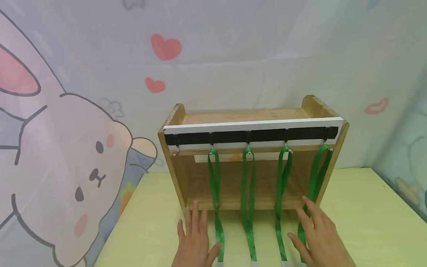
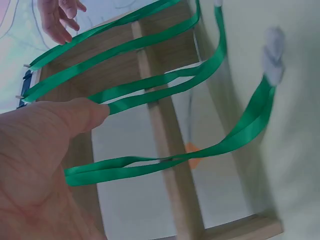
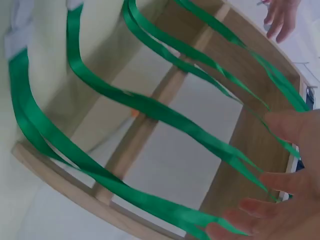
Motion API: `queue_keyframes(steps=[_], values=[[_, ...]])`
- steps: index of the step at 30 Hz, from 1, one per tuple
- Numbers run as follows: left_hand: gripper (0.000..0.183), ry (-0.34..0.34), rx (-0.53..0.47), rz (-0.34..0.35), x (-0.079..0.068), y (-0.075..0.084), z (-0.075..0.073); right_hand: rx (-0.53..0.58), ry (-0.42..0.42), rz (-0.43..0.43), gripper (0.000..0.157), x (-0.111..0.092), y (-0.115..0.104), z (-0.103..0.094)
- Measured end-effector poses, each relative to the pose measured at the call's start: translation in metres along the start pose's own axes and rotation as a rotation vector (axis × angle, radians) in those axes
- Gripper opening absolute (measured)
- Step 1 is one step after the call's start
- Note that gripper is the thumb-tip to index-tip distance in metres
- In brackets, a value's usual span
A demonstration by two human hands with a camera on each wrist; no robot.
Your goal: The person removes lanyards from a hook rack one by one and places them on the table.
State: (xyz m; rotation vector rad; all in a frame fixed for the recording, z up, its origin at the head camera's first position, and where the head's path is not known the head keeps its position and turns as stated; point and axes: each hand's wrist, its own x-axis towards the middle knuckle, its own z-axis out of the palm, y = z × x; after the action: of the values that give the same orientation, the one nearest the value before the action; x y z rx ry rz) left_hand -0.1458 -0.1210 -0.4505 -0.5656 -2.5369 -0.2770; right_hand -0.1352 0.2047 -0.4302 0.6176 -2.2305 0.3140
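Note:
Several green ribbon lanyards (image 1: pixel 248 185) hang in long loops from metal hooks on the front of a small wooden shelf (image 1: pixel 171 167). White pieces (image 2: pixel 273 55) finish their lower ends. My left hand (image 1: pixel 193 237), fingers straight and spread, is beside the leftmost lanyard (image 1: pixel 219 230); its thumb tip overlaps that ribbon, and whether they touch I cannot tell. At the rightmost lanyard (image 1: pixel 315 181) is my right hand (image 1: pixel 318 231), its fingers loosely bent and apart. They partly cover the ribbon, with no grip visible in the right wrist view.
Across the shelf's top front runs a white strip with a black band (image 1: pixel 230 138). Its leftmost hook (image 1: pixel 176 150) bears no lanyard. The shelf stands on a pale yellow table (image 1: pixel 360 200), before a cloth backdrop (image 1: pixel 233 81) printed with a rabbit and hearts.

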Motion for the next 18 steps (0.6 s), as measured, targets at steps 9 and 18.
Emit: queue_keyframes(steps=[9,18], values=[[0.108,0.161,0.034,0.070,0.019,-0.015,-0.025,0.020,0.200,0.029,0.067,0.028,0.004,-0.018],[0.099,0.241,-0.065,0.092,0.035,-0.034,-0.041,0.084,0.375,0.045,0.064,0.059,0.013,-0.025]])
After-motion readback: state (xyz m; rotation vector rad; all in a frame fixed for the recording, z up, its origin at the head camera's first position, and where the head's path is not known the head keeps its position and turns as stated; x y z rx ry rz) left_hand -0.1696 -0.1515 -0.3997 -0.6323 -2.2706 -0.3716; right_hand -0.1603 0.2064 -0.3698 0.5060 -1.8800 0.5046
